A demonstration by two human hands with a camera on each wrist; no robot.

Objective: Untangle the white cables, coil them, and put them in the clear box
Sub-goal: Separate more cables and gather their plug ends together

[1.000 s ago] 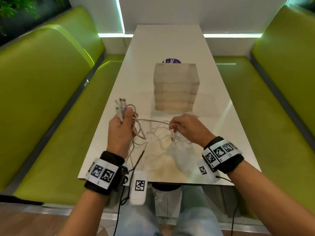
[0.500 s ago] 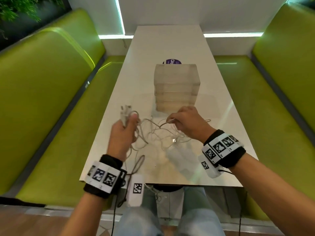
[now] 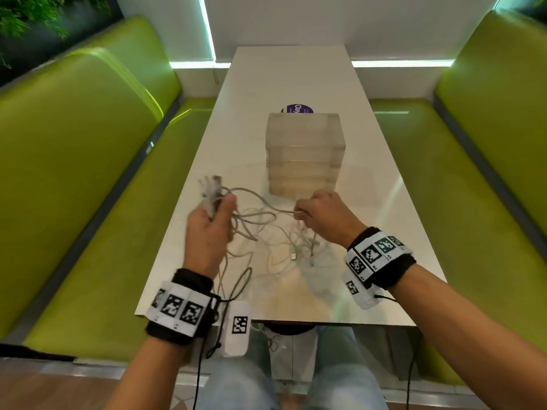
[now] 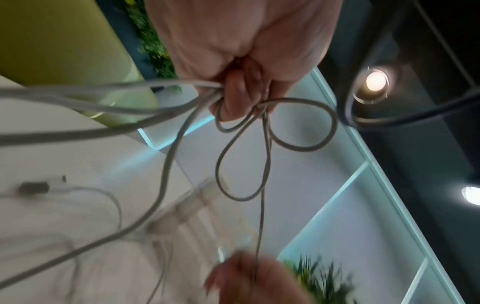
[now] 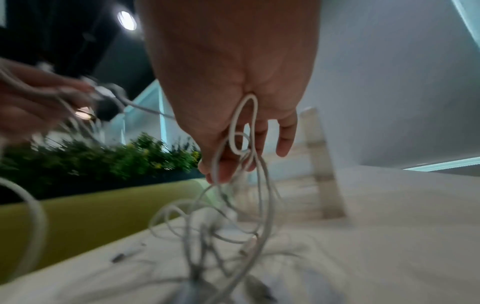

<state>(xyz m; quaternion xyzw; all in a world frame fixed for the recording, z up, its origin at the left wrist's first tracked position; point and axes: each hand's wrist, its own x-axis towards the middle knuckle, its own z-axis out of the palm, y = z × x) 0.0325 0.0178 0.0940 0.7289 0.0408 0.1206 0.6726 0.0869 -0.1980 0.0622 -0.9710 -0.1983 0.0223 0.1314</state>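
A tangle of white cables [image 3: 266,232] hangs between my two hands above the white table [image 3: 296,78]. My left hand [image 3: 214,216] grips a bunch of cable ends, with the plugs [image 3: 211,184] sticking up past my thumb. In the left wrist view its fingers [image 4: 239,96] curl round several strands and loops. My right hand [image 3: 307,213] pinches a strand that runs across to the left hand. Loops [image 5: 244,131] hang from its fingers down to the table. The clear box [image 3: 305,155] stands just beyond my right hand, stacked in layers.
Green bench seats [image 3: 74,179] flank the table on both sides. A purple round sticker [image 3: 297,109] lies behind the box. A black wire [image 3: 239,282] runs from my left wristband over the table's near edge.
Both hands have lifted the cables and drawn further apart. The right hand moved up toward the box, and the tangle now stretches more between them.
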